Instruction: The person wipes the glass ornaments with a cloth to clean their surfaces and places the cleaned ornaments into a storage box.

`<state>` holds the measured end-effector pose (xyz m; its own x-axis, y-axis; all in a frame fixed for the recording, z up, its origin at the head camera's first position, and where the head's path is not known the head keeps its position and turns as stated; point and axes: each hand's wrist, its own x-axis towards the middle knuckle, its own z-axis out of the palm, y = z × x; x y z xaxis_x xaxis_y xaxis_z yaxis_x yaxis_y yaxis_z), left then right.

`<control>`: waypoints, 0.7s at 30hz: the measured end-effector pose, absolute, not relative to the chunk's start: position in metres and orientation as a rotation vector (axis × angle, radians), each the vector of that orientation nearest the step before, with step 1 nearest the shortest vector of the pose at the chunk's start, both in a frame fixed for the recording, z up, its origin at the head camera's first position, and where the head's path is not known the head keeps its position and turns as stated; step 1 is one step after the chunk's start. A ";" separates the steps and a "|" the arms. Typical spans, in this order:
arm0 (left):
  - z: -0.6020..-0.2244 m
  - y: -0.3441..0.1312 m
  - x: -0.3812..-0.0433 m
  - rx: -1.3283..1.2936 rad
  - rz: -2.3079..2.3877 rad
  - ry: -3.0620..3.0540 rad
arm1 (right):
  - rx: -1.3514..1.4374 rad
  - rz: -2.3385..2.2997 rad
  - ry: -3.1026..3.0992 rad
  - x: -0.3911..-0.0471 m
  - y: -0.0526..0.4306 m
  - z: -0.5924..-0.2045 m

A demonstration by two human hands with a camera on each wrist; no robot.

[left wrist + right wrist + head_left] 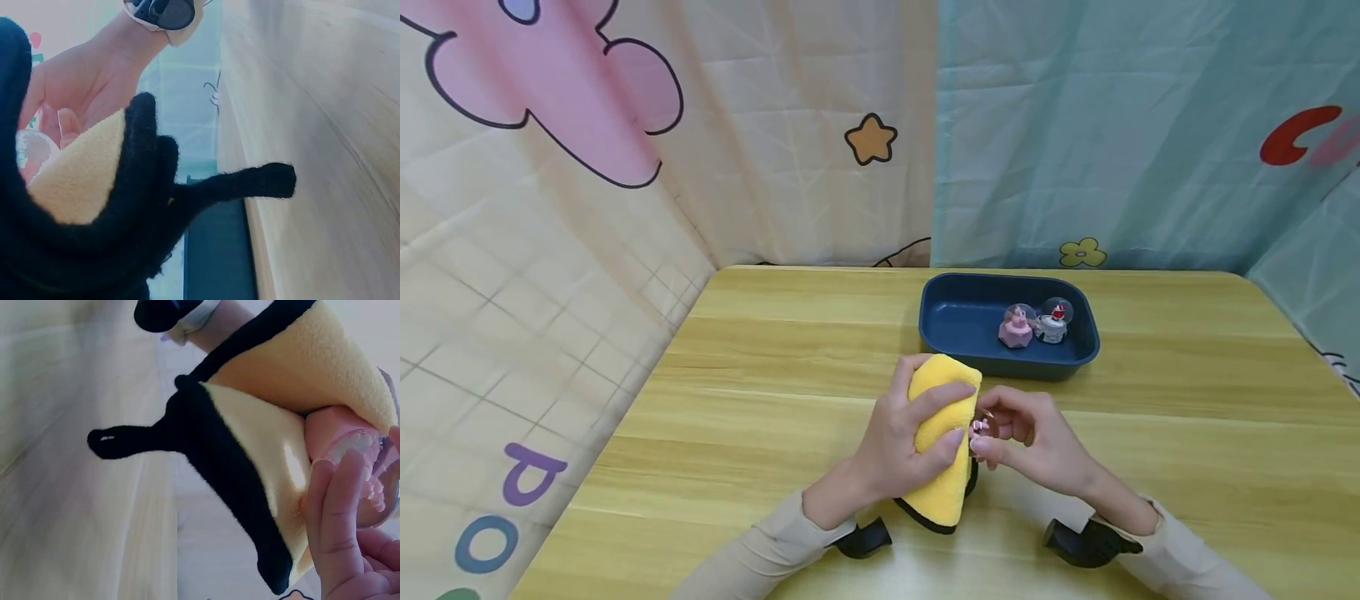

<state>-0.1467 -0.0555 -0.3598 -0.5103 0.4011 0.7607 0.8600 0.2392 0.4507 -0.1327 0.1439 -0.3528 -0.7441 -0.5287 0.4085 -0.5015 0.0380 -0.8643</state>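
Observation:
My left hand (889,442) grips a folded yellow cloth (942,496) with black edging, held above the table in the head view. Facing it, my right hand (1051,440) pinches a small snow globe (983,427) with a pink base and a clear dome. The right wrist view shows the globe's pink base (331,430) tucked against the cloth's fold, with fingers (344,519) beside the dome. In the left wrist view the black cloth edge (140,150) hides most of the left hand, and part of the clear dome (36,150) shows behind it.
A dark blue tray (958,318) stands behind the hands on the wooden table (760,375). In its right part sit a pink snow globe (1017,330) and a white-based snow globe (1052,325). Patterned curtains (805,142) hang around the table's back and sides.

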 end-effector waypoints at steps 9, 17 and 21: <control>-0.357 -0.054 -0.150 -1.147 -1.137 -2.030 | -0.978 -1.859 2.048 -0.136 0.148 -0.349; -0.362 -0.061 -0.147 -1.106 -1.125 -2.126 | -0.911 -1.859 1.998 -0.136 0.145 -0.352; -0.369 -0.073 -0.140 -1.052 -1.235 -2.189 | -0.883 -1.821 2.067 -0.133 0.137 -0.354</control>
